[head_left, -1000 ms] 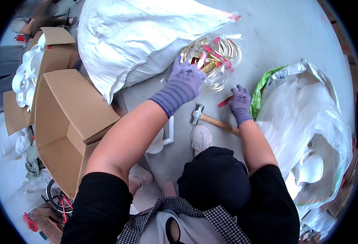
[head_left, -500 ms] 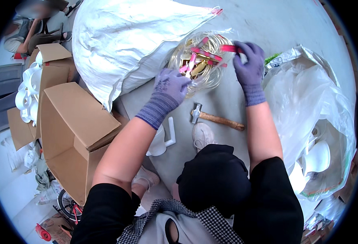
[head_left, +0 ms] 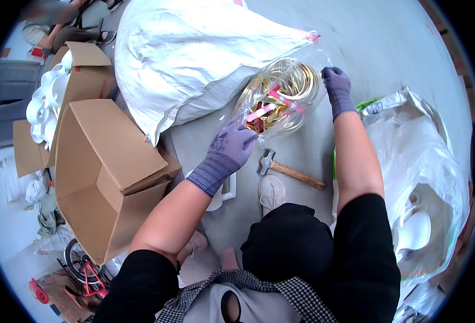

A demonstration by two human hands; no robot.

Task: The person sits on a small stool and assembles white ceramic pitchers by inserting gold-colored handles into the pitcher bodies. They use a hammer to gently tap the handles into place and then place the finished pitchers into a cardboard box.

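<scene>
Between my hands is a clear plastic bag [head_left: 253, 110] with coils of gold-coloured tubing or wire [head_left: 296, 81] in it, along with flat gold pieces and pink and red strips [head_left: 264, 111]. My left hand [head_left: 231, 146], in a purple knit glove, is closed on the bag's near left edge. The right hand [head_left: 337, 89], gloved alike, pinches the bag's edge at the far right. Below the bag, a hammer [head_left: 296, 175] with a wooden handle lies on the floor. Beside my left wrist is a white piece with a bent handle [head_left: 227, 191], partly hidden by the arm.
A large white woven sack [head_left: 183, 59] bulges behind the bag. Open cardboard boxes [head_left: 108, 156] stand at the left, one holding white rounded pieces [head_left: 46, 102]. On the right, a plastic-lined sack [head_left: 426, 140] holds white pieces [head_left: 414, 230]. A person [head_left: 67, 32] sits at the far left.
The red strip that my right hand held is out of its fingers, which now grip the bag's edge. The bag is stretched wider between both hands, and the whole view has shifted slightly.
</scene>
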